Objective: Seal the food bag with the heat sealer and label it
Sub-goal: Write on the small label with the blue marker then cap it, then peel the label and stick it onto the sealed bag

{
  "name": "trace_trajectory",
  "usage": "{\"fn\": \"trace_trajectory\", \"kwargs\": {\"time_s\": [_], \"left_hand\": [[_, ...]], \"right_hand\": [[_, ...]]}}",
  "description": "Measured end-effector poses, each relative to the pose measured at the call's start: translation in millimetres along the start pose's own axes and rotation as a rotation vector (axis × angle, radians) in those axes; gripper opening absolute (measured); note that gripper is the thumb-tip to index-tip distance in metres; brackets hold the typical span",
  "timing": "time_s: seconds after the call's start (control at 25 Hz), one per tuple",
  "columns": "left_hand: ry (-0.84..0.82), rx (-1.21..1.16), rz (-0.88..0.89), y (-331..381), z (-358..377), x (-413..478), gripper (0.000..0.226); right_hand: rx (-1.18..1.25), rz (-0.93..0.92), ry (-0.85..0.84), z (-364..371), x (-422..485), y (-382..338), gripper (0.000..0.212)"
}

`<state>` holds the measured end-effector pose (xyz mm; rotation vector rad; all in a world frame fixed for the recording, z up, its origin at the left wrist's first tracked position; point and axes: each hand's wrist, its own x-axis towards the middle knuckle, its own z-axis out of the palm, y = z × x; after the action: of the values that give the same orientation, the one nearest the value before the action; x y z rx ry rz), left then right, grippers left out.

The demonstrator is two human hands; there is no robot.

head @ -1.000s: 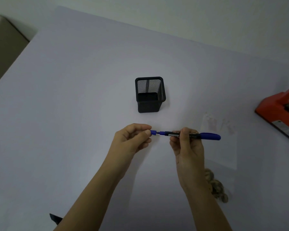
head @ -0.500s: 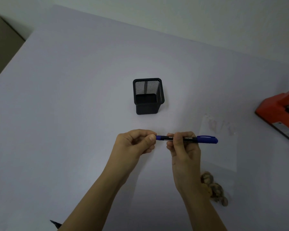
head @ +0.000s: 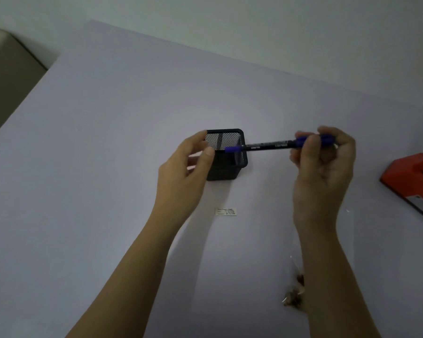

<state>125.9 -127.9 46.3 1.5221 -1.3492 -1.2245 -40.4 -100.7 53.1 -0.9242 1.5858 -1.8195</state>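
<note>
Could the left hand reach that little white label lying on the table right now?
Probably yes. The left hand holds nothing and hovers by the mesh pen holder. The label lies flat on the table between the two forearms, nearer the person, with nothing over it.

Background stuff: a black mesh pen holder (head: 224,172) sat upright around the middle of the table (head: 108,167). It was square-ish with rounded corners, and its open top was tipped toward the camera, so you could see the mesh of its far wall. The tabletop was plain and pale, kinda lavender-white in the dim light. Behind its far edge was a bare off-white wall (head: 254,25). Off the left corner sat some beige thing (head: 7,76), couldn't tell what.
</note>
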Motion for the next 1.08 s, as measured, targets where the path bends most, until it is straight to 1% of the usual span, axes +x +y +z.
{"fn": "trace_trajectory", "kwargs": {"time_s": [0.08, 0.16, 0.24, 0.28, 0.36, 0.4, 0.48, 0.56, 0.64, 0.72, 0.76, 0.84, 0.92, 0.96, 1.04, 1.08], "left_hand": [[0.081, 0.203, -0.011, -2.9, -0.2, 16.4, 0.039], [0.068, 0.333, -0.03, -13.9, 5.2, 25.5, 0.042], [0.044, 0.349, -0.028, -24.0, 10.4, 27.4, 0.042], [0.047, 0.336, -0.03, -28.5, 12.1, 27.3, 0.041], [0.068, 0.333, -0.023, -32.7, 14.4, 27.1, 0.04], [0.075, 0.336, -0.018, -33.1, 14.9, 26.5, 0.039], [0.087, 0.315, -0.005, -32.4, 15.2, 24.8, 0.039], [0.132, 0.256, -0.014, -32.4, 10.5, 20.0, 0.038], [0.249, 0.163, -0.064, -38.0, 1.4, 12.0, 0.032], [0.328, 0.145, -0.118, -52.3, -5.1, -2.1, 0.022], [0.309, 0.189, -0.131, -63.5, -4.4, -10.5, 0.018], [0.153, 0.333, -0.084, -86.6, 3.4, -26.2, 0.014], [-0.034, 0.496, 0.064, -105.4, 14.8, -36.5, 0.019], [-0.097, 0.576, 0.141, -112.8, 20.6, -37.9, 0.023], [-0.132, 0.694, 0.245, -120.6, 29.2, -36.8, 0.027], [-0.123, 0.708, 0.26, -120.8, 31.4, -35.6, 0.026]], "right_hand": [[-0.157, -0.097, -0.095, 20.5, 14.8, 10.3, 0.012], [-0.388, -0.168, -0.242, 39.3, 19.7, 30.9, 0.014], [-0.557, -0.247, -0.395, 49.9, 14.6, 54.2, 0.017], [-0.612, -0.279, -0.418, 52.3, 11.4, 62.7, 0.018], [-0.7, -0.323, -0.373, 51.6, 9.7, 73.6, 0.022], [-0.739, -0.313, -0.346, 51.1, 10.6, 75.7, 0.028], [-0.795, -0.21, -0.339, 47.9, 12.8, 74.9, 0.043], [-0.779, -0.123, -0.33, 35.0, 9.9, 76.0, 0.051], [-0.717, -0.117, -0.293, 12.7, -1.3, 80.6, 0.045], [-0.688, -0.102, -0.283, -11.0, -22.3, 88.7, 0.035], [-0.702, -0.081, -0.297, -21.4, -33.6, 94.3, 0.032], [-0.761, -0.025, -0.393, -33.5, -53.0, 106.1, 0.031], [-0.883, -0.024, -0.55, -35.3, -66.0, 113.3, 0.034], [-0.945, -0.052, -0.601, -34.3, -69.1, 115.4, 0.036], [-0.986, -0.103, -0.626, -30.8, -70.2, 115.9, 0.034], [-0.979, -0.113, -0.623, -28.7, -69.6, 114.7, 0.03]]}}
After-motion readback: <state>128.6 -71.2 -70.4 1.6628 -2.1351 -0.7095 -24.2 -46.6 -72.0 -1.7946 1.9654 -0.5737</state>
